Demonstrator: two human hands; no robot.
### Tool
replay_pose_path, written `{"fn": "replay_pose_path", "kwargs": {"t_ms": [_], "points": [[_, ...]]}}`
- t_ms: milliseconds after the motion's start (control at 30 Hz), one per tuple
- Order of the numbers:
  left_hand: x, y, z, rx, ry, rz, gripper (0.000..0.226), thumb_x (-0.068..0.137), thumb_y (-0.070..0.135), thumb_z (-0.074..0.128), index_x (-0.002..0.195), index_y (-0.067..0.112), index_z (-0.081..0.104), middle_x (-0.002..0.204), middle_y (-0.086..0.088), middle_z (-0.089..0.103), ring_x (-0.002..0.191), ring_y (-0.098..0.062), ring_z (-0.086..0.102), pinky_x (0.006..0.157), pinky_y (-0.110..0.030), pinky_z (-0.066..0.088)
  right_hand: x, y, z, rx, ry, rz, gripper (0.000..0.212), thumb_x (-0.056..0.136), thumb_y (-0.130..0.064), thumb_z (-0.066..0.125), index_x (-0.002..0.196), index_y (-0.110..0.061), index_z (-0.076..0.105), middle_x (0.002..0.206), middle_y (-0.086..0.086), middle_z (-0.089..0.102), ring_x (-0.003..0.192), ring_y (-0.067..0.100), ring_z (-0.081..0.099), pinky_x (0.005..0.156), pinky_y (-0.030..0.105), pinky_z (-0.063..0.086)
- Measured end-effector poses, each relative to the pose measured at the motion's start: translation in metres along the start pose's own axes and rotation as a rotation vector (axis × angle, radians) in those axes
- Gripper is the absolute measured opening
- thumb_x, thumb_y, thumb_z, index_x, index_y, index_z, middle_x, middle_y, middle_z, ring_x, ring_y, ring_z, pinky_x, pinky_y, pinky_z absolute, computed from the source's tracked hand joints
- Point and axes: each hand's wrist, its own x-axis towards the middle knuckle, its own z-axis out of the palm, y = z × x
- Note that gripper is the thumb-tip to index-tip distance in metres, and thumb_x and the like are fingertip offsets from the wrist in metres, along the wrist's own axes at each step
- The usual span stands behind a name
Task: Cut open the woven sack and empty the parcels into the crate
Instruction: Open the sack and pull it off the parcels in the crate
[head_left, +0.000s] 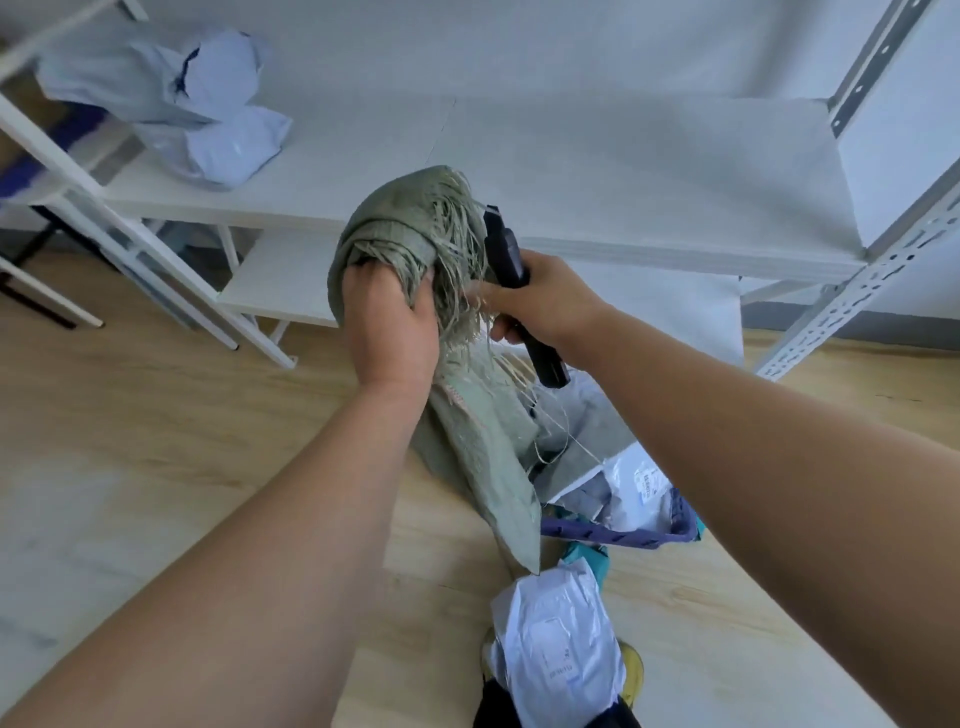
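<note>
Basically done — the frayed grey-green woven sack (415, 244) is bunched up, gripped by the left hand (389, 322), a black utility knife (511, 275) clenched in the right hand (545, 301); parcels already lie in the purple plastic crate (623, 535) — one white parcel (556, 639) left outside.

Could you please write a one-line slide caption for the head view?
Left hand bunches frayed grey-green woven sack; right hand holds black utility knife above purple crate.

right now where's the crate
In the head view, the purple crate sits on the floor at lower right, under the right forearm, beneath the hanging woven sack.
</note>
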Motion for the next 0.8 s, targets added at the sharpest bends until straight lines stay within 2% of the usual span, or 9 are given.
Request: {"fn": "replay_pose_path", "kwargs": {"t_ms": [133,367,533,700,800], "points": [[0.011,-0.034,-0.025,0.063,0.074,-0.013,0.037,0.094,0.025,0.058,0.122,0.002,0.057,0.127,-0.016,0.053,0.121,-0.031,0.051,0.103,-0.037,0.043,0.010,-0.002,0.048,0.048,-0.106,0.016,0.019,0.089,-0.016,0.069,0.083,-0.013,0.051,0.062,0.003,0.052,0.039,0.005,0.056,0.043,0.017,0.045],[0.041,-0.082,-0.074,0.127,0.192,0.025,0.033,0.092,0.017,0.059,0.119,-0.002,0.060,0.128,-0.020,0.056,0.130,-0.032,0.044,0.110,-0.034,0.033,0.034,-0.033,0.125,0.036,-0.202,-0.016,0.019,0.087,-0.019,0.071,0.091,-0.011,0.054,0.064,0.004,0.053,0.043,0.009,0.058,0.044,0.019,0.046],[0.057,-0.120,-0.113,0.181,0.258,0.042,0.032,0.090,0.013,0.060,0.117,-0.003,0.061,0.125,-0.020,0.059,0.131,-0.034,0.043,0.108,-0.036,0.035,0.046,-0.051,0.182,0.013,-0.274,-0.030,0.014,0.091,-0.012,0.065,0.098,-0.007,0.054,0.067,0.006,0.052,0.042,0.006,0.058,0.043,0.018,0.047],[0.070,-0.154,-0.145,0.218,0.317,0.053,0.028,0.085,0.005,0.063,0.110,-0.006,0.064,0.116,-0.024,0.062,0.122,-0.039,0.050,0.102,-0.041,0.041,0.056,-0.063,0.230,-0.023,-0.331,-0.044,0.021,0.092,-0.015,0.065,0.106,-0.003,0.055,0.067,0.007,0.057,0.044,0.005,0.060,0.047,0.018,0.050],[0.078,-0.170,-0.161,0.248,0.325,0.029,0.028,0.085,0.006,0.063,0.111,-0.005,0.064,0.117,-0.021,0.063,0.125,-0.037,0.048,0.104,-0.036,0.038,0.062,-0.070,0.252,-0.026,-0.361,-0.052,0.017,0.092,-0.016,0.064,0.104,-0.006,0.056,0.065,0.006,0.058,0.043,0.005,0.059,0.046,0.017,0.049]]}}
